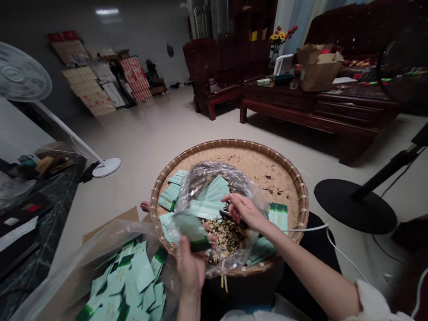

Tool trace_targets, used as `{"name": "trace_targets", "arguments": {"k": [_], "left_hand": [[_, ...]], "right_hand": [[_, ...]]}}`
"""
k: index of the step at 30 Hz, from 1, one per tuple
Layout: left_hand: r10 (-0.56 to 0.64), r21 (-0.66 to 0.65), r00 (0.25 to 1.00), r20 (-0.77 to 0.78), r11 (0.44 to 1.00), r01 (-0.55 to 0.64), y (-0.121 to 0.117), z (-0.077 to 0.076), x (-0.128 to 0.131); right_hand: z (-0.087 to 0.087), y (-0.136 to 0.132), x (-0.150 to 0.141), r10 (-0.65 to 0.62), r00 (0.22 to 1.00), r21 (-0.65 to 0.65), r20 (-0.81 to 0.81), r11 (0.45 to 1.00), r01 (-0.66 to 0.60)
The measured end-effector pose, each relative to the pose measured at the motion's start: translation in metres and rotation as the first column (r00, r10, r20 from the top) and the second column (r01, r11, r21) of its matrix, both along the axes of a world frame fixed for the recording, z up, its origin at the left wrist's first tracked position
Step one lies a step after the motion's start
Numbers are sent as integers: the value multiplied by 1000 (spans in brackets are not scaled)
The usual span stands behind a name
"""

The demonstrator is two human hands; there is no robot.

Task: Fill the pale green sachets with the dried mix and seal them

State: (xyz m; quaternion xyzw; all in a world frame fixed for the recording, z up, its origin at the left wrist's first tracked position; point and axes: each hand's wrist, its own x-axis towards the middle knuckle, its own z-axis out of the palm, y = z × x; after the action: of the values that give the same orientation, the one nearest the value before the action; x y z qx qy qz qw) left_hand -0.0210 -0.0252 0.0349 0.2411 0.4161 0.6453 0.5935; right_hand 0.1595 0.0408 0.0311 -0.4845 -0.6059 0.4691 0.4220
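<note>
My left hand (191, 266) grips a pale green packet (191, 229) with a dark green end, blurred by motion. My right hand (243, 210) is closed around a small dark-handled tool (225, 214); its working end is hidden. Below both hands lies a heap of dried, chopped brown and cream pieces (226, 235) in a clear plastic bag (252, 189). Several flat green packets (212, 197) rest fanned out on the bag. All this sits in a round woven bamboo tray (263, 158), with more green packets (279, 216) along its right and left sides.
A clear-lined box (56, 292) at lower left holds many green packets (130, 289). A white cable (307, 229) runs from the tray's right side. A white fan (106, 167) stands left, a black fan base (354, 206) right. Behind are a wooden table (319, 115) and stacked cartons (88, 89).
</note>
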Motion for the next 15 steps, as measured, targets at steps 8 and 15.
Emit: {"name": "trace_targets", "arguments": {"k": [8,15], "left_hand": [[182,259,957,224,936,-239,-2,8,-9],[119,128,982,146,982,-138,2,-1,-2]], "right_hand": [[-5,25,-54,-10,571,229,821,922,-313],[-4,36,-68,-1,470,175,883,929,-325]]}}
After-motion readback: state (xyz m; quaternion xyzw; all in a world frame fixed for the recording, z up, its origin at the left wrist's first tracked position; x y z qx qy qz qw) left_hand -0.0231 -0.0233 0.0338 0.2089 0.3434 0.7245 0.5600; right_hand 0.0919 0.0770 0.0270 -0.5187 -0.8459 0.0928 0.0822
